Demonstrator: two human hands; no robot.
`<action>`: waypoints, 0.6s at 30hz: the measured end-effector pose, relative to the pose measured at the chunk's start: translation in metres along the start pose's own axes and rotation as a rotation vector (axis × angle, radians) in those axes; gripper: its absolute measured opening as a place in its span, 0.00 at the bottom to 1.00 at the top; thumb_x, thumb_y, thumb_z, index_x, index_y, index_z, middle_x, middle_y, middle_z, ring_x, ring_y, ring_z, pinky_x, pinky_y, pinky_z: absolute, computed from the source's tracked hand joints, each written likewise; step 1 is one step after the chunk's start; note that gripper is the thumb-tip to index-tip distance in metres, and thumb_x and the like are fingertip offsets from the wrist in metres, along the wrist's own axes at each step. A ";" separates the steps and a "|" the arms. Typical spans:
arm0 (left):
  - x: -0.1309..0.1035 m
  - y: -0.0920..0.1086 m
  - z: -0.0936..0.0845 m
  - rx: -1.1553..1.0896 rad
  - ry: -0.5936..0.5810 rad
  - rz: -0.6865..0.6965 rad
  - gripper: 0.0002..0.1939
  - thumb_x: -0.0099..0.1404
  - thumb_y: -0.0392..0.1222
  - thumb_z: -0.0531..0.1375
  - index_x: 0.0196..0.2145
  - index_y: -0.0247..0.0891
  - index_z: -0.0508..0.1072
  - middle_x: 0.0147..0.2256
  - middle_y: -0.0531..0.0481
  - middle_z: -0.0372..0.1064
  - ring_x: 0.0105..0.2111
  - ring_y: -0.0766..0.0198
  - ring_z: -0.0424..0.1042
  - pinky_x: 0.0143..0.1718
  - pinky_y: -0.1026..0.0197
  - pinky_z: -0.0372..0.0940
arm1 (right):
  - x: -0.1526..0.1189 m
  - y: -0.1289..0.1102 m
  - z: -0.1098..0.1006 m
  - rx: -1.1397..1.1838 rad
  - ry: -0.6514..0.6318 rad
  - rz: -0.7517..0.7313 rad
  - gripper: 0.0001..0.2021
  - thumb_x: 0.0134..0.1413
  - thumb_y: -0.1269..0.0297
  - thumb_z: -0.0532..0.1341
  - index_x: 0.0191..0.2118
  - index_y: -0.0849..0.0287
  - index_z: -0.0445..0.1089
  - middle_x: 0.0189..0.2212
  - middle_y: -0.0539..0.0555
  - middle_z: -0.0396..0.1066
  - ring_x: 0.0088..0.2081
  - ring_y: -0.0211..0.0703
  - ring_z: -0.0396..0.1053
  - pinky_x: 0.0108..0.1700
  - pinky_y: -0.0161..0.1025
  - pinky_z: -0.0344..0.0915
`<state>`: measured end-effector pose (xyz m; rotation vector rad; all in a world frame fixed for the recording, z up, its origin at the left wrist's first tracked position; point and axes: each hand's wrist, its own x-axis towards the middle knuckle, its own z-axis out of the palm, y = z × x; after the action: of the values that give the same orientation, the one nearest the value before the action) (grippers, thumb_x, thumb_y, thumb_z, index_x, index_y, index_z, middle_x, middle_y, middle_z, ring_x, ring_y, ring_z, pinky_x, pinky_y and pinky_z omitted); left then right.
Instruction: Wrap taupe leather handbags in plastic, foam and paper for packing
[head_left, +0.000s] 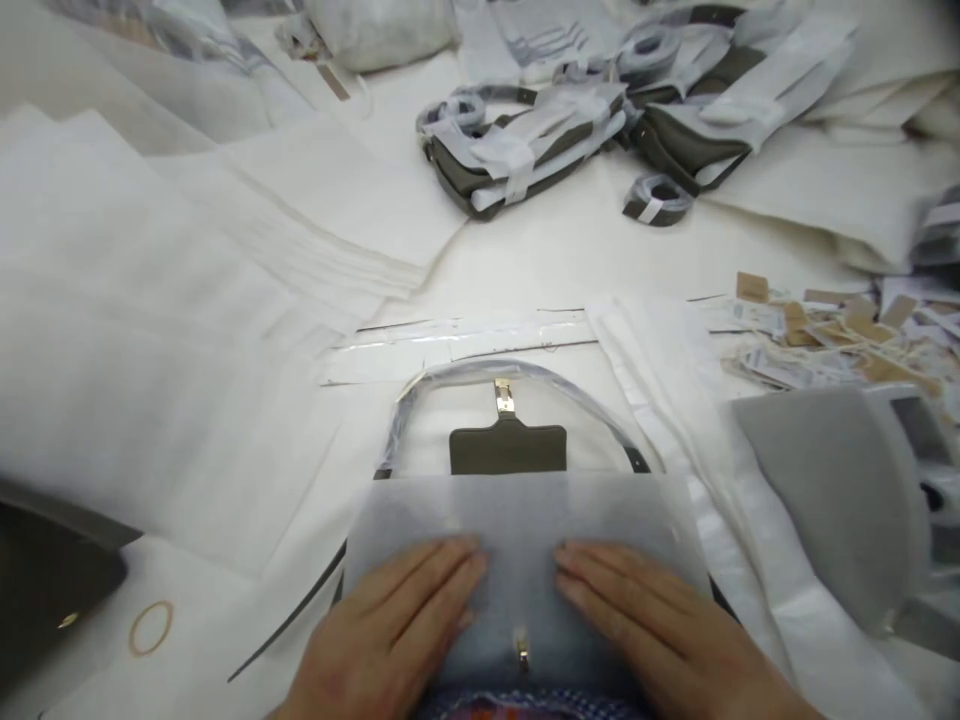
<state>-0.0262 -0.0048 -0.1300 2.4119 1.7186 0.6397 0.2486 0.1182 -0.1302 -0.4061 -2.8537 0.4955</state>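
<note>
A dark handbag lies right in front of me, its front covered by a translucent sheet of tissue paper (525, 510). My left hand (405, 610) rests flat on the left half of the sheet, fingers stretched out. On the right half lies my right hand (637, 610), also flat with fingers extended. A small metal clasp (523, 650) shows between the hands. Beyond the sheet's top edge sit an olive-green flap tab (508, 448) with a gold buckle (504, 396) and a plastic-wrapped handle (517, 370) arching around it.
Stacked white paper sheets (150, 330) spread on the left, near a yellow rubber band (151, 628). Wrapped bags (525, 150) and a coiled strap (658, 200) lie at the back. To the right are paper tags (862, 330), folded white wrapping (697, 430) and a grey panel (832, 490).
</note>
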 end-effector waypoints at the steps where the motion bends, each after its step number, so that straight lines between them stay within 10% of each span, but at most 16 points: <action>1: 0.007 -0.001 -0.003 0.051 -0.012 -0.041 0.17 0.74 0.41 0.53 0.56 0.35 0.71 0.55 0.47 0.72 0.56 0.62 0.69 0.64 0.60 0.58 | 0.005 0.003 -0.001 -0.030 0.001 0.067 0.20 0.68 0.69 0.53 0.63 0.61 0.63 0.59 0.57 0.69 0.63 0.46 0.62 0.63 0.47 0.64; 5: 0.025 -0.006 -0.006 0.137 -0.102 -0.132 0.26 0.73 0.55 0.51 0.56 0.31 0.69 0.53 0.41 0.72 0.53 0.50 0.69 0.62 0.44 0.57 | 0.019 0.010 0.003 -0.159 -0.021 0.199 0.23 0.68 0.59 0.54 0.62 0.68 0.63 0.59 0.65 0.68 0.60 0.58 0.64 0.61 0.57 0.64; 18: 0.031 -0.006 -0.026 0.000 -0.121 -0.119 0.15 0.72 0.51 0.55 0.42 0.36 0.72 0.32 0.48 0.70 0.33 0.56 0.69 0.37 0.52 0.64 | 0.037 0.006 -0.018 -0.013 -0.014 0.147 0.12 0.67 0.58 0.53 0.43 0.58 0.71 0.32 0.57 0.73 0.35 0.50 0.69 0.42 0.48 0.63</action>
<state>-0.0333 0.0221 -0.1005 2.2765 1.7952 0.4682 0.2203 0.1403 -0.1103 -0.6199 -2.8555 0.5075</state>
